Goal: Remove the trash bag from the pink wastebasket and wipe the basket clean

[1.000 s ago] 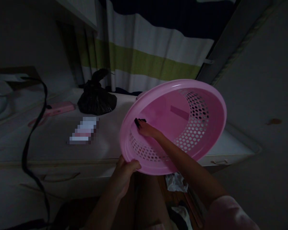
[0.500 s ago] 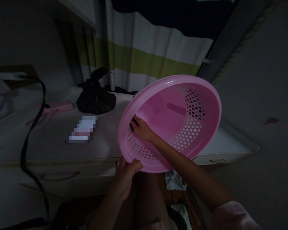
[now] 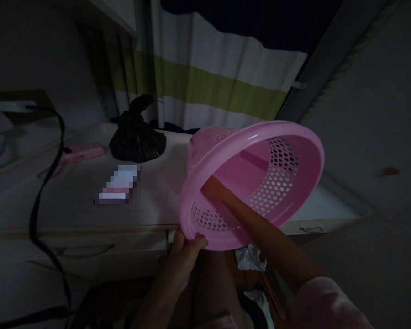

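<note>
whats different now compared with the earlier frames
The pink plastic basket has tilted, so more of its outer left wall shows. The bare right hand now reaches behind the rim; its fingers and the small black item it held are hidden, so any release can't be told. The bare left hand still grips the rim; the tied black plastic bag stayed put.

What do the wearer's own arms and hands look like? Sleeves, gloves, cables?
Left hand and right hand: no gloves visible, though the right fingers are hidden. Both forearms bare; no watch, band or attached cable visible. Right arm has a pale pink sleeve, no clear markings. Left sleeve out of view.
</note>
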{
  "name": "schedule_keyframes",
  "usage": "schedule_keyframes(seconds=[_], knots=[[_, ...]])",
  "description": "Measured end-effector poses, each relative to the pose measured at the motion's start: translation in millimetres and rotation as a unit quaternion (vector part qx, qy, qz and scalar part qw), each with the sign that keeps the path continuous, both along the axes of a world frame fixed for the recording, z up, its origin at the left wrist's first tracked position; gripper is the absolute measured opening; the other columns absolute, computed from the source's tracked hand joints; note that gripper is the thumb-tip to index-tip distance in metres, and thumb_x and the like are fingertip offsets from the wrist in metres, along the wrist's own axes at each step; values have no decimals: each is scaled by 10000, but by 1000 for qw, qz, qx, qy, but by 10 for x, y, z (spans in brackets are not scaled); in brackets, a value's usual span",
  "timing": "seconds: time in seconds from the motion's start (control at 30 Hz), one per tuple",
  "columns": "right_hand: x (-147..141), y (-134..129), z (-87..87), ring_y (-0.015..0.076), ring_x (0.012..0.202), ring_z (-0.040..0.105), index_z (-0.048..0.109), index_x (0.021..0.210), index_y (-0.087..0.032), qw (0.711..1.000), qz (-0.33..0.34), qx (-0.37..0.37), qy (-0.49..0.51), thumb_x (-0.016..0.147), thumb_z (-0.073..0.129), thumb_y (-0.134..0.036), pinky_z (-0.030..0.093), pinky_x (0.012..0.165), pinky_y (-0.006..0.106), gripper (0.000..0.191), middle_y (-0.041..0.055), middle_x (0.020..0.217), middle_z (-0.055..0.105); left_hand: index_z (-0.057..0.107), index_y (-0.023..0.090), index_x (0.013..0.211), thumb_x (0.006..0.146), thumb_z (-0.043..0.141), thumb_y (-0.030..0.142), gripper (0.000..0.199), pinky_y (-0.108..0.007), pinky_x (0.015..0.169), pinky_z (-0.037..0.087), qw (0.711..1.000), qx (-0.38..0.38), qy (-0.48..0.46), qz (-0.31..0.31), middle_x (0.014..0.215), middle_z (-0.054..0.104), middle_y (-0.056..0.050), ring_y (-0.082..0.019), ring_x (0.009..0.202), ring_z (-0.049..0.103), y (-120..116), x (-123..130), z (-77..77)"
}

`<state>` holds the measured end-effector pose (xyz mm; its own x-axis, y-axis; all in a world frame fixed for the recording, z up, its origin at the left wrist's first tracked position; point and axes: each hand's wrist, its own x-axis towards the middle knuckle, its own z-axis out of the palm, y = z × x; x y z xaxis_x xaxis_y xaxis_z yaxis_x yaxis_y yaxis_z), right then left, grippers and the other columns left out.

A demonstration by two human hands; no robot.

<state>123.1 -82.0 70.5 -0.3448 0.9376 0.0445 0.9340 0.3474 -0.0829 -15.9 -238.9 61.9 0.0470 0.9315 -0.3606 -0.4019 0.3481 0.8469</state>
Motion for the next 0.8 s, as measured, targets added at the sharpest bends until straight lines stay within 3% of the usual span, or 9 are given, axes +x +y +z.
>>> schedule_keyframes(seconds=[0.1, 0.17, 0.37, 0.57, 0.7, 0.8], knots=[[24, -152, 106, 235, 1026, 596, 523, 1223, -109, 998, -17, -48, -47, 911, 356, -224, 461, 857, 322, 372, 167, 1161, 613, 606, 183, 879, 485, 637, 112, 402, -348, 854, 434, 999, -5, -44, 4, 844, 644, -18, -206, 891, 570, 39, -37, 36], [-16, -273, 230, 226, 979, 618, 544, 1201, -118, 995, 14, -79, -53, 894, 385, -206, 468, 825, 304, 357, 153, 1134, 633, 603, 178, 876, 484, 629, 109, 399, -328, 806, 448, 998, -1, -59, -2, 808, 641, -11, -199, 866, 570, 56, -48, 71], [-259, -525, 496, 195, 927, 631, 455, 1289, -98, 995, 62, -58, 42, 825, 422, -117, 473, 787, 272, 466, 144, 1134, 636, 578, 165, 760, 478, 603, 107, 288, -294, 673, 472, 997, 18, -79, -7, 664, 582, 23, -165, 721, 556, 73, -39, 133], [-246, -220, 315, 200, 964, 619, 490, 1246, -118, 998, 52, -43, 16, 838, 409, -123, 478, 799, 268, 415, 125, 1126, 643, 607, 174, 949, 472, 639, 109, 483, -328, 785, 461, 998, 11, -58, -2, 811, 641, -6, -198, 850, 576, -2, -53, 91], [-64, 38, 136, 227, 1001, 609, 532, 1212, -90, 998, 15, -48, -22, 855, 421, -148, 471, 831, 284, 379, 165, 1143, 627, 623, 170, 933, 504, 648, 145, 430, -341, 869, 426, 999, 5, -48, 3, 891, 652, -31, -200, 905, 562, -41, -53, 15], [56, 101, 87, 208, 1052, 590, 504, 1262, -143, 998, -19, -53, -42, 890, 396, -183, 456, 862, 274, 389, 138, 1201, 601, 626, 182, 926, 514, 632, 125, 416, -343, 844, 437, 999, 13, -44, 11, 847, 646, -23, -191, 856, 566, -28, -38, -37]])
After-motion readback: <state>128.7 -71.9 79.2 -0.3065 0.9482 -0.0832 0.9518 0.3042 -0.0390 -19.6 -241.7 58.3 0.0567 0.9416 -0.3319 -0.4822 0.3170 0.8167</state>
